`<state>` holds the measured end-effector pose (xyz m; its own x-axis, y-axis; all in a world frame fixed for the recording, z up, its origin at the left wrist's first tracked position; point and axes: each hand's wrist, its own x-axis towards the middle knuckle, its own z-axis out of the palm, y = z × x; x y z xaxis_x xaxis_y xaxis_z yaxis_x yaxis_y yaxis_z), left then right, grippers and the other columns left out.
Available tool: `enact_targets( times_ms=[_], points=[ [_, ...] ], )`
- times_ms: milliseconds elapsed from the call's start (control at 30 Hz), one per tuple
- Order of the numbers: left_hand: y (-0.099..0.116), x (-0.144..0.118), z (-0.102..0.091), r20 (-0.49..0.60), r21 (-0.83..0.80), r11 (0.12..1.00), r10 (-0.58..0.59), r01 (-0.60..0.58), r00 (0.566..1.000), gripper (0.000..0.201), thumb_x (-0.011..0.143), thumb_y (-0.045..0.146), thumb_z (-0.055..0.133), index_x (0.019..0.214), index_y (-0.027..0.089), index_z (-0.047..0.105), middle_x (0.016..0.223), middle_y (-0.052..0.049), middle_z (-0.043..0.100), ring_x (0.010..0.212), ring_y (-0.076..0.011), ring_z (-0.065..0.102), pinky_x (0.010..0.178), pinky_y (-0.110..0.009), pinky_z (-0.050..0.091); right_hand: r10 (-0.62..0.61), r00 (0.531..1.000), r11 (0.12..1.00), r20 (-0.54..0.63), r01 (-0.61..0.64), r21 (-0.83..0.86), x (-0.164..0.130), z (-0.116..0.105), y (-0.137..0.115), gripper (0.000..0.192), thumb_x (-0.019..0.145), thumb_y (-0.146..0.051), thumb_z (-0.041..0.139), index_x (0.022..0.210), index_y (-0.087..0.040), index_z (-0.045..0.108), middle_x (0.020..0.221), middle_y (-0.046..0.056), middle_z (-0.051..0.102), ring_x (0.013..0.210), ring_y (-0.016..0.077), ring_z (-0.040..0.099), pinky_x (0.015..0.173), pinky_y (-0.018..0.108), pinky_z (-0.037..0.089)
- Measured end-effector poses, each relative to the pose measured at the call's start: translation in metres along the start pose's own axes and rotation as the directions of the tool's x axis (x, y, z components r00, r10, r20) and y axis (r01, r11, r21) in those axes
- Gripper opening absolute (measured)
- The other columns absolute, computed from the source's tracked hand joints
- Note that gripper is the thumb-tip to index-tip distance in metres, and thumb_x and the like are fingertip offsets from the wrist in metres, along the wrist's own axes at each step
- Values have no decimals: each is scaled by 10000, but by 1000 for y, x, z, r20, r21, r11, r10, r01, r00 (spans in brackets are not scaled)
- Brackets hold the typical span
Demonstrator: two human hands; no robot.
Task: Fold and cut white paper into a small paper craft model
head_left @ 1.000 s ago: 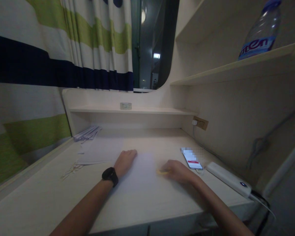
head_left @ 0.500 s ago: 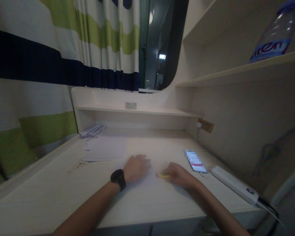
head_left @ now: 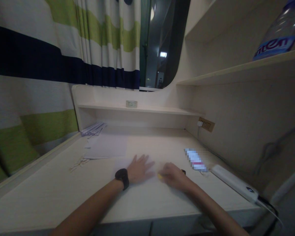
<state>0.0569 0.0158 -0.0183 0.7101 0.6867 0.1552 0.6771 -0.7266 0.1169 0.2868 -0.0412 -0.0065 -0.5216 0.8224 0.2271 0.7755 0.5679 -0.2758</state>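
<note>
My left hand (head_left: 140,169) lies flat with fingers spread on a white sheet of paper (head_left: 147,190) on the pale desk (head_left: 51,193); a black watch (head_left: 122,177) is on that wrist. Close to its right, my right hand (head_left: 173,175) is closed on a small yellow object (head_left: 160,176) whose tip touches the paper. The rest of that object is hidden in the hand, and a small dark bit (head_left: 183,171) shows just behind the hand.
A phone (head_left: 195,160) lies right of my right hand, with a white power bank (head_left: 232,183) and cable beyond. Loose papers (head_left: 105,147) and a stack (head_left: 93,128) sit at back left. A tape roll (head_left: 131,104) rests on the low shelf, a water bottle (head_left: 280,32) on the upper right shelf.
My left hand slid right toward the right hand and its fingers spread flat. The right hand stayed closed on the yellow object. The view shifted slightly.
</note>
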Motion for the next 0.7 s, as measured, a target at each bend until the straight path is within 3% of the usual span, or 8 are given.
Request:
enact_targets(
  times_ms=[700],
  points=[
    [-2,0,1,-2,-6,1000,10,-10,1000,606,872,631,169,1387,340,299,1482,-88,215,1346,-323,177,1026,-593,90,75,990,996,-123,-68,59,-11,17,-10,219,861,-324,509,925,-207,684,853,67,551,826,190,501,736,303,380]
  ],
)
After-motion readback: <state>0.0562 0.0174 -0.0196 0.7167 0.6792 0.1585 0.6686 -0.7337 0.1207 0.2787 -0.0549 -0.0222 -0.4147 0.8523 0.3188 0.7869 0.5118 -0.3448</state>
